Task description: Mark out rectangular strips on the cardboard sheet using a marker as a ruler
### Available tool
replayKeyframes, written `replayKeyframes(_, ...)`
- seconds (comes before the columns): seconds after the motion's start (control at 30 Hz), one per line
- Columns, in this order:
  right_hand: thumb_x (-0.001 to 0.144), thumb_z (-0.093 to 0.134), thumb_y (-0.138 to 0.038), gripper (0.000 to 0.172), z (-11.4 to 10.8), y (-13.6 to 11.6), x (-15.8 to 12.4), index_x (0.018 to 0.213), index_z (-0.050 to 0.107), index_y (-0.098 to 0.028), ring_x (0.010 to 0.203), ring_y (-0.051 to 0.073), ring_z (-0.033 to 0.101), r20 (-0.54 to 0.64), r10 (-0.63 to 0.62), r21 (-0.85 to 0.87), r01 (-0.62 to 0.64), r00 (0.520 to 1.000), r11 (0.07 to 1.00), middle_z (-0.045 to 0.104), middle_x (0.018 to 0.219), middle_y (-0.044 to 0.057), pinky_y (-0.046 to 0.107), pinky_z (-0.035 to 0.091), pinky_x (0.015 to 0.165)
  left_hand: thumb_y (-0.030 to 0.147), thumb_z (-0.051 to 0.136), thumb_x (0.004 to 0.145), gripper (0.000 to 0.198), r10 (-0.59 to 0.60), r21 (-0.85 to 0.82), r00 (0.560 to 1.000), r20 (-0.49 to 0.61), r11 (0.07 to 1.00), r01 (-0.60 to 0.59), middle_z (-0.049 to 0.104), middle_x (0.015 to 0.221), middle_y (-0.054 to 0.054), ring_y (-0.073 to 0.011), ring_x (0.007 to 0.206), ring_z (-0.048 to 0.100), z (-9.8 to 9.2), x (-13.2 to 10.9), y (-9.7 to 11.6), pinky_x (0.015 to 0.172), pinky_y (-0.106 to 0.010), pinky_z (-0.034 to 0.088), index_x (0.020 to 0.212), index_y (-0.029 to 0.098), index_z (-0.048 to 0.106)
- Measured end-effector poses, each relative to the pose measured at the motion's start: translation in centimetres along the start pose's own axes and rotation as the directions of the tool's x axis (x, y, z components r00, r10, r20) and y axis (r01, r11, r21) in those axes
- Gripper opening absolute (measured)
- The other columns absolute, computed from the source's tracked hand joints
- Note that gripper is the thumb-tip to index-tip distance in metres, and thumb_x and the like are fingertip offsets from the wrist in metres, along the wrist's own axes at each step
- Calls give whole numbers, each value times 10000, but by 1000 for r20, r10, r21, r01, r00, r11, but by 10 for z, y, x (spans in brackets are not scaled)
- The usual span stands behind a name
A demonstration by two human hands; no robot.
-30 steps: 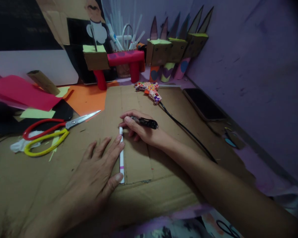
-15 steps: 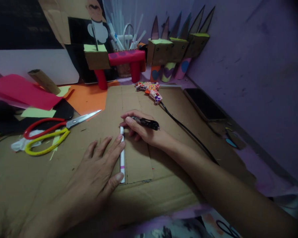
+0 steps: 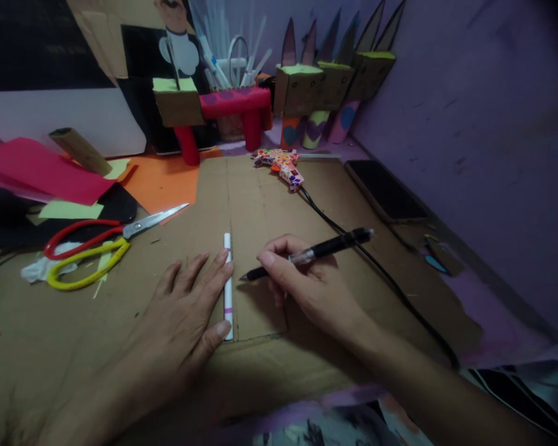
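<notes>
My left hand lies flat with spread fingers. Its fingertips and thumb press a slim white felt-tip pen with a purple band down on a cardboard sheet. In my right hand, pinched between thumb and fingers, is a black ballpoint pen. The ballpoint's tip points left, just right of the felt-tip pen; whether it touches the cardboard I cannot tell. A dark line runs along the cardboard beside the felt-tip pen, and others mark its front edge.
Scissors with red and yellow handles lie left. A patterned glue gun trails a black cable behind my right hand. A phone lies right. Cardboard animal figures and a holder of white sticks stand behind. Orange paper lies back left.
My right hand has moved toward me and to the right, away from the felt-tip pen's far end. The ballpoint now tilts with its tip down-left. My left hand stays put.
</notes>
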State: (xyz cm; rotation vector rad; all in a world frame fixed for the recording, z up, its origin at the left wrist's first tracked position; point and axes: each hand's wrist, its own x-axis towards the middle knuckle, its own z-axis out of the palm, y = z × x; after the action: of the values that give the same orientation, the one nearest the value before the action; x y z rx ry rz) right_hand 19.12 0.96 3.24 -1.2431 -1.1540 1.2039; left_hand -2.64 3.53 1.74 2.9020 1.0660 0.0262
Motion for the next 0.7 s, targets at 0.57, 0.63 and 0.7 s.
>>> replayKeyframes(0.57, 834, 537, -340, 146, 14, 15, 54, 783, 525, -205, 537, 108, 524, -65, -124, -181, 110, 990, 977, 568, 622, -33, 236, 426, 494, 405, 322, 930, 634, -36, 54, 999, -6, 998, 37, 274, 1540, -50, -295, 1390, 249, 1, -1, 5, 1088, -521, 223, 1483, 247, 53)
replayKeyframes(0.63, 834, 540, -337, 143, 15, 16, 54, 785, 528, -203, 542, 111, 531, -74, -124, -180, 109, 989, 978, 569, 624, -32, 238, 427, 497, 397, 340, 923, 643, -13, 71, 1000, -6, 997, 13, 278, 1538, -57, -301, 1380, 268, 1, -1, 4, 1078, -515, 233, 1481, 241, 63)
replayKeyframes(0.7, 832, 541, -335, 142, 15, 15, 54, 785, 529, -202, 546, 112, 534, -74, -126, -185, 111, 989, 976, 569, 625, -32, 238, 425, 497, 387, 349, 918, 641, 7, 75, 1000, -17, 997, -6, 283, 1536, -59, -306, 1372, 282, 1, 0, 3, 1062, -512, 249, 1479, 236, 79)
